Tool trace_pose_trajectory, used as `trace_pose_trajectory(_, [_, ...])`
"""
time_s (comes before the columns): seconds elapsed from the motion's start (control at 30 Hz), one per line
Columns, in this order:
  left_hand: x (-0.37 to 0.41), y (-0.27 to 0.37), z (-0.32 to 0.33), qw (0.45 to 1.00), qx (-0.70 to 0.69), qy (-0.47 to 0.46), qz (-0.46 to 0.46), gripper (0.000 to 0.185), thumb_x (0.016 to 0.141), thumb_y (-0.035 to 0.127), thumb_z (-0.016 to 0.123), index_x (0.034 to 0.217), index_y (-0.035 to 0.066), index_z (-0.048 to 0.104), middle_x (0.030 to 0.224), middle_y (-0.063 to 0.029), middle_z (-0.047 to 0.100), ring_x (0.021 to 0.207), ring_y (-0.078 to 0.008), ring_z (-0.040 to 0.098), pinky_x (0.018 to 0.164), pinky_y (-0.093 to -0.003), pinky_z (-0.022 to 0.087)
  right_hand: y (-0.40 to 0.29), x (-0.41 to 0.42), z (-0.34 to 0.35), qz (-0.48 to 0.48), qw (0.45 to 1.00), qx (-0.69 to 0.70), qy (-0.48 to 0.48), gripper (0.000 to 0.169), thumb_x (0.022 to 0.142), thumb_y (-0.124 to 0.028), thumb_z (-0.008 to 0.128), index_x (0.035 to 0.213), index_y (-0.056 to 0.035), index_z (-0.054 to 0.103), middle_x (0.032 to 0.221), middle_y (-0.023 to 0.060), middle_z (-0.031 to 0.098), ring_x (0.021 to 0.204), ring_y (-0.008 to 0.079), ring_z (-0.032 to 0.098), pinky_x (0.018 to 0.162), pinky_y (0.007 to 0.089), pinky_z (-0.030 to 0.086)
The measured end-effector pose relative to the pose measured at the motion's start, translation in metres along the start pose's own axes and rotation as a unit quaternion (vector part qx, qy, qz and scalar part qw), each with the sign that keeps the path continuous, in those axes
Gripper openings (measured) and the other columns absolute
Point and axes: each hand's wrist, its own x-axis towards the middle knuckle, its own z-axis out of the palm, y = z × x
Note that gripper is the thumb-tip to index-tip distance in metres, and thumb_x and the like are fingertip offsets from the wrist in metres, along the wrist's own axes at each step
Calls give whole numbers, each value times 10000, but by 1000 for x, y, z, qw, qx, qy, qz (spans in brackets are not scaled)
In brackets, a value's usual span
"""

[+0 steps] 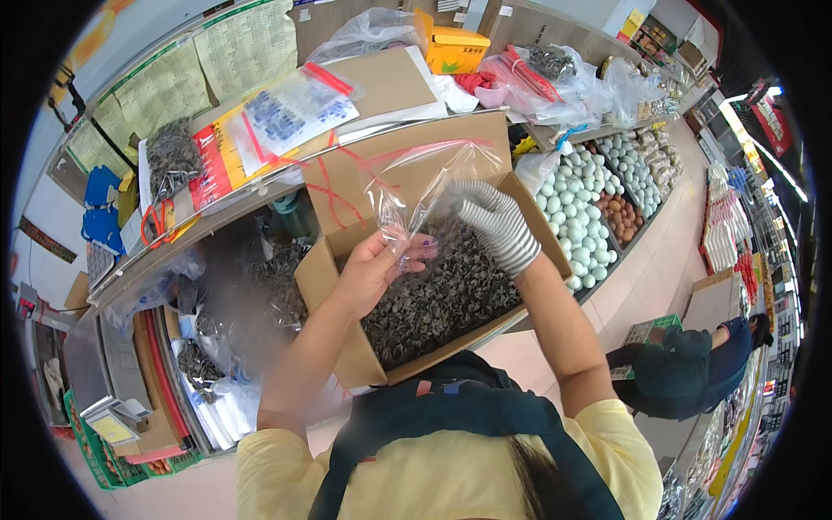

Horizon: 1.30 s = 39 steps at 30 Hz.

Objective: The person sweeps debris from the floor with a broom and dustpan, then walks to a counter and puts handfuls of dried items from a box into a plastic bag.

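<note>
A clear plastic zip bag with a red strip (416, 175) is pinched at its lower part by my bare left hand (380, 266). My right hand (495, 224), in a grey-and-white striped glove, is at the bag's right side; its fingertips are partly hidden, so whether they grip the film is unclear. Both hands are above an open cardboard box (361, 354) holding dark, curled dried pieces, probably dried fungus (435, 305). A filled clear bag of similar dark pieces (174, 156) lies on the shelf at the upper left.
Orange-handled scissors (156, 224) hang at the shelf's left edge. Printed bags (292, 120) and a yellow box (457, 51) are on the shelf. Pale green eggs (572, 208) and brown eggs (621, 218) are right of the box. Another person (682, 370) bends over at the right.
</note>
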Motion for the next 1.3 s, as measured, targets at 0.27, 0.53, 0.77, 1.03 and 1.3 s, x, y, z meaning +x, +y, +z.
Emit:
trace_pose_trajectory(0.27, [-11, 36, -26, 983, 174, -51, -17, 604, 954, 497, 371, 1302, 10, 447, 1170, -168, 598, 1006, -215, 610, 839, -312, 485, -12, 1, 8, 77, 948, -242, -194, 158, 846, -119, 650, 948, 2, 659, 763, 38, 665, 672, 92, 580, 627, 260, 496])
trace_pose_trajectory(0.53, [-8, -16, -3, 838, 471, 244, 126, 269, 940, 198, 523, 1075, -12, 624, 933, -111, 691, 823, -166, 653, 749, -292, 507, 28, -8, 18, -300, 811, -488, 117, 215, 645, -153, 758, 740, -66, 586, 694, 110, 593, 639, 280, 581, 632, 366, 485])
trace_pose_trajectory(0.77, [5, -78, 65, 702, 655, 236, 150, 171, 899, 93, 497, 1017, 60, 616, 895, -171, 648, 761, -344, 635, 673, -403, 522, 112, -36, 10, 79, 951, -287, -84, 408, 851, -345, 562, 1074, -3, 556, 919, 244, 641, 878, 391, 618, 761, 404, 497])
trace_pose_trajectory(1.03, [22, -105, 92, 692, 621, 343, 133, 184, 925, 88, 494, 1044, 13, 611, 910, -144, 675, 757, -255, 672, 637, -337, 539, 150, -30, -43, 267, 961, 13, -69, 198, 869, -145, 521, 839, -8, 661, 750, 132, 648, 724, 143, 577, 727, 271, 470])
trace_pose_trajectory(1.3, [37, -115, 99, 824, -45, 530, 194, 369, 952, 174, 499, 1283, 20, 443, 1067, -168, 624, 839, -228, 658, 711, -322, 565, 97, -37, -40, -218, 935, -188, -206, 531, 658, -219, 710, 1108, -9, 523, 1016, 180, 568, 922, 354, 555, 809, 418, 438])
